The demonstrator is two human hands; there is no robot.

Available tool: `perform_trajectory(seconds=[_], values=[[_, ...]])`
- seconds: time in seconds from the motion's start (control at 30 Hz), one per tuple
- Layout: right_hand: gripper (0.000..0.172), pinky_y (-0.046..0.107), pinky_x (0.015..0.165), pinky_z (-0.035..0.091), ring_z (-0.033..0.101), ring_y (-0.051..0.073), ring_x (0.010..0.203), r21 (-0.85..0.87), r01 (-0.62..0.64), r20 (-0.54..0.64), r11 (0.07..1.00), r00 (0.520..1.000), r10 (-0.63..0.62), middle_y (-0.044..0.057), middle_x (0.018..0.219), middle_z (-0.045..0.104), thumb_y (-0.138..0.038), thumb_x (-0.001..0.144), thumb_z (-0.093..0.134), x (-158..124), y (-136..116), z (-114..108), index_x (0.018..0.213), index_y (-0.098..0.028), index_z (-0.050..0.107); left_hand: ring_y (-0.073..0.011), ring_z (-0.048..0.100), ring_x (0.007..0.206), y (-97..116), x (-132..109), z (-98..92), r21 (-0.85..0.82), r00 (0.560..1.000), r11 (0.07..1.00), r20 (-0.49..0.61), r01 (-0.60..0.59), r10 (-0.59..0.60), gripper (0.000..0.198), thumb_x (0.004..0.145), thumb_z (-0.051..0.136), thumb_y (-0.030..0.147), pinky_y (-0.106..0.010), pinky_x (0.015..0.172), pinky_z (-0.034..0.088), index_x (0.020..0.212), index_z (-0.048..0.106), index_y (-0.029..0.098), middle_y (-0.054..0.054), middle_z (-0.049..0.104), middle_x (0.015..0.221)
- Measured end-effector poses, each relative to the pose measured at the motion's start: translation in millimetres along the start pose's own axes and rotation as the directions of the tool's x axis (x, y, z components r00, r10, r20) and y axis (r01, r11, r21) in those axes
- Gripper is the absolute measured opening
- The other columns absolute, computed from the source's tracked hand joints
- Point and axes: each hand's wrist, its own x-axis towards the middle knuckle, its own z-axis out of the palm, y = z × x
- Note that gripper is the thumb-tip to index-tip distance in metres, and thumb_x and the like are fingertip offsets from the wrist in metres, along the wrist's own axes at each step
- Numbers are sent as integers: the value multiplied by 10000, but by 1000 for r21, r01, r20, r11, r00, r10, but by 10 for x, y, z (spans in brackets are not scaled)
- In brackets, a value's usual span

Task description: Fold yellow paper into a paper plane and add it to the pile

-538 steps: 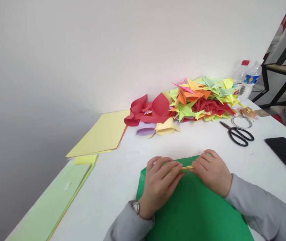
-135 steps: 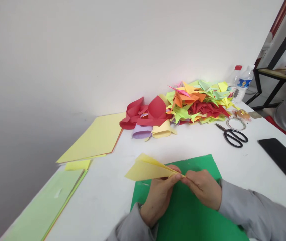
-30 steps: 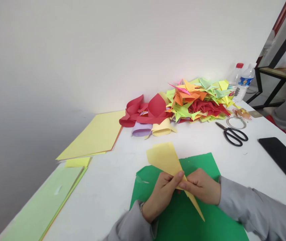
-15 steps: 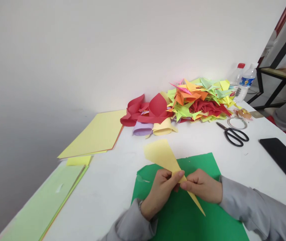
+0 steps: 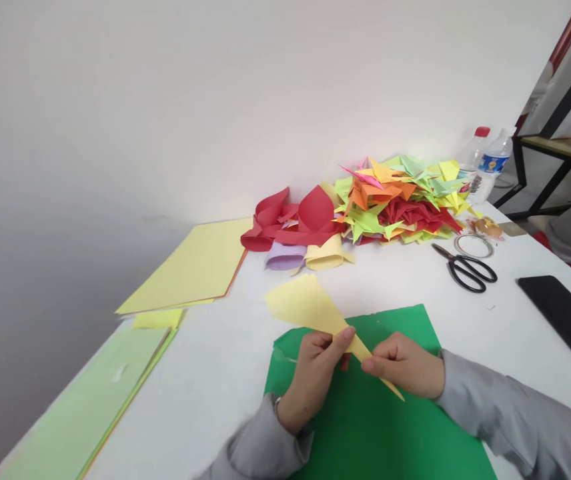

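Note:
A folded piece of yellow paper (image 5: 310, 303), wide at the upper left and tapering to a point at the lower right, is held above a green sheet (image 5: 365, 427). My left hand (image 5: 315, 377) pinches it near the middle, thumb on top. Closer to the pointed end, my right hand (image 5: 408, 365) grips it between thumb and fingers. The fingers behind the paper are partly hidden.
Folded paper shapes (image 5: 400, 200) are piled against the wall, beside rolled red paper (image 5: 315, 213). Black scissors (image 5: 468, 270), a tape roll (image 5: 474, 245) and a black phone (image 5: 565, 323) lie right. Paper sheets (image 5: 185, 267) lie left. Two bottles (image 5: 490, 167) stand behind.
The yellow paper has shifted left and slightly up, its narrow end tilted less steeply. My left hand has moved a little left, away from my right hand, which has hardly moved.

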Motion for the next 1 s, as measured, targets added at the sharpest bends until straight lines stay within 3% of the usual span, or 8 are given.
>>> perform_trajectory(seconds=[0.2, 0.43, 0.67, 0.8, 1.0], values=[[664, 224, 382, 201, 284, 50, 379, -23, -27, 8, 999, 1000, 27, -59, 387, 368, -777, 729, 516, 10, 42, -14, 437, -191, 404, -97, 396, 437, 34, 51, -30, -64, 998, 998, -69, 1, -5, 584, 717, 651, 638, -241, 449, 309, 399, 490, 175, 12, 460, 439], [664, 216, 365, 207, 286, 46, 362, 0, -44, -63, 999, 997, 43, -57, 372, 391, -778, 674, 581, 27, 80, -29, 415, -189, 415, -96, 392, 433, 37, 65, -14, -87, 998, 996, -59, 7, -12, 560, 723, 661, 604, -243, 456, 307, 406, 482, 178, 18, 447, 430], [738, 210, 335, 216, 299, 51, 298, 108, -131, -23, 986, 991, 134, -66, 339, 368, -874, 717, 361, 10, 41, -30, 477, -187, 486, -107, 410, 446, 90, 103, -37, -146, 983, 989, -181, 2, -29, 560, 706, 651, 647, -248, 488, 343, 430, 487, 189, 21, 443, 416], [694, 200, 354, 244, 336, 55, 332, 201, -137, -61, 970, 987, 152, -63, 395, 426, -855, 706, 411, 22, 49, -32, 555, -184, 503, -117, 417, 459, 131, 119, -57, -129, 969, 992, -246, -7, -25, 551, 712, 625, 666, -260, 511, 363, 458, 493, 196, 9, 476, 443], [562, 193, 379, 274, 361, 54, 360, 203, -84, -104, 975, 989, 107, -78, 442, 445, -724, 786, 488, 25, 67, -28, 631, -184, 512, -126, 431, 468, 72, 119, -88, -18, 971, 999, -238, -28, 22, 575, 743, 579, 684, -269, 528, 374, 445, 494, 200, 11, 458, 440]])
